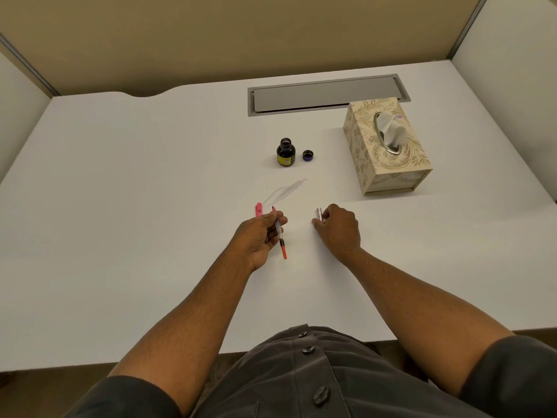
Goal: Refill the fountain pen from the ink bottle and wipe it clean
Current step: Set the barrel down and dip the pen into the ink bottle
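My left hand (261,233) grips the fountain pen's inner part (281,239), nib pointing away and its clear converter with an orange end pointing back at me. A pink pen cap (258,210) lies on the desk just beyond that hand. My right hand (339,229) rests on the desk, its fingers curled round a pale pink pen barrel (319,214). The open ink bottle (285,152) stands further back in the middle, with its dark lid (308,155) lying beside it on the right.
A patterned tissue box (388,146) with a tissue sticking out stands at the back right. A grey cable hatch (325,95) is set into the white desk (120,191) behind it. A faint grey smear (286,191) marks the desk beyond my left hand.
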`<state>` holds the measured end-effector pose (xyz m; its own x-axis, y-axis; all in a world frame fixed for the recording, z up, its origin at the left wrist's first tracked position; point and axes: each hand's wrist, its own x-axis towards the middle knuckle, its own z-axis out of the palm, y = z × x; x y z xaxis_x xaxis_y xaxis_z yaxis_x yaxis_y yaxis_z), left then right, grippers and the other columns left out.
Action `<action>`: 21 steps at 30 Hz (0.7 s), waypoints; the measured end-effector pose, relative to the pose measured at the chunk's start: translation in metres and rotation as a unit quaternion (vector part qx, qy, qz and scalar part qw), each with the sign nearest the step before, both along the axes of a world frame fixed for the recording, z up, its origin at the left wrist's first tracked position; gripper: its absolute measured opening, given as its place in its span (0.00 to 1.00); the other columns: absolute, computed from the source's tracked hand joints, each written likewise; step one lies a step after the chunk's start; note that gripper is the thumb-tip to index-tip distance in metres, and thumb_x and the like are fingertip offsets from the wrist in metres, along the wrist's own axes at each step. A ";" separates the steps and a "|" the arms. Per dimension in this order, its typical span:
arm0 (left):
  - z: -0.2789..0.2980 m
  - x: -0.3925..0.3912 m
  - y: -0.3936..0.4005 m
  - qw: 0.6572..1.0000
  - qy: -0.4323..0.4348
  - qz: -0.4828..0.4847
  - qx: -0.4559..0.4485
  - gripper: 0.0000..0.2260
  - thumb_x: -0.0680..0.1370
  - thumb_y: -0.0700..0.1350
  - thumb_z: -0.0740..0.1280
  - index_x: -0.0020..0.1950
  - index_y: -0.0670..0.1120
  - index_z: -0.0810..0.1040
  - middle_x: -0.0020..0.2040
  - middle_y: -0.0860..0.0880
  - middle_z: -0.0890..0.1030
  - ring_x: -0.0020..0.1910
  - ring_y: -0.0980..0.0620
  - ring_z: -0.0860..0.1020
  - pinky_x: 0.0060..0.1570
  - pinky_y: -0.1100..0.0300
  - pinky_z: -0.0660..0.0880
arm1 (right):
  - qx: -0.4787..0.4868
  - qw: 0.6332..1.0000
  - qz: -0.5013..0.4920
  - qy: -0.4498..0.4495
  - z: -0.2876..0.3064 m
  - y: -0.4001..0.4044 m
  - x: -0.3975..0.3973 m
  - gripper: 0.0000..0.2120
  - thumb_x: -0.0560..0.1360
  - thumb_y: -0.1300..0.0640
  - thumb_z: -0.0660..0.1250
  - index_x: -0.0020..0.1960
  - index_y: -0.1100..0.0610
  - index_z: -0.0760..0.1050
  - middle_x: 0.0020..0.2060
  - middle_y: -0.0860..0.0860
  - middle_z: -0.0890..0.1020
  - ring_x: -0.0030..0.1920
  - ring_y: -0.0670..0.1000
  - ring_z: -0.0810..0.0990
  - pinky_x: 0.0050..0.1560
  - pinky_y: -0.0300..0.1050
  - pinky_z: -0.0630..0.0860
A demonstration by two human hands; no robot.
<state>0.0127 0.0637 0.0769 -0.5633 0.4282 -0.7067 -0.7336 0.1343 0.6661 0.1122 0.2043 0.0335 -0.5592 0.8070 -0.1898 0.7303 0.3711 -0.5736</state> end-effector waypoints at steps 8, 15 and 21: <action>0.002 0.000 0.001 1.000 0.001 0.001 -0.002 0.07 0.79 0.43 0.65 0.50 0.43 0.80 0.41 0.48 0.83 0.42 0.54 0.78 0.46 0.61 0.74 | 0.003 1.000 -0.006 0.000 0.000 0.000 0.002 0.13 0.73 0.50 0.70 0.49 0.60 0.77 0.43 0.55 0.82 0.42 0.54 0.78 0.42 0.43 0.71; 0.004 -0.001 0.002 1.000 0.001 0.003 -0.003 0.07 0.79 0.43 0.64 0.52 0.42 0.80 0.42 0.48 0.83 0.42 0.53 0.78 0.46 0.61 0.74 | 0.007 1.000 -0.015 -0.003 0.000 -0.001 0.002 0.14 0.71 0.49 0.70 0.48 0.60 0.77 0.43 0.55 0.82 0.41 0.54 0.78 0.41 0.44 0.72; 0.004 -0.001 0.002 1.000 0.001 0.008 -0.008 0.08 0.80 0.43 0.64 0.53 0.42 0.80 0.42 0.48 0.83 0.43 0.53 0.78 0.45 0.61 0.74 | 0.034 0.999 -0.021 0.010 0.001 -0.008 0.006 0.20 0.72 0.43 0.69 0.53 0.59 0.75 0.46 0.53 0.80 0.44 0.53 0.79 0.43 0.46 0.74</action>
<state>0.0114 0.0662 0.0813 -0.5716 0.4080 -0.7119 -0.7341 0.1335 0.6658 0.1186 0.1966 0.0348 -0.5272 0.8408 -0.1233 0.7353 0.3786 -0.5622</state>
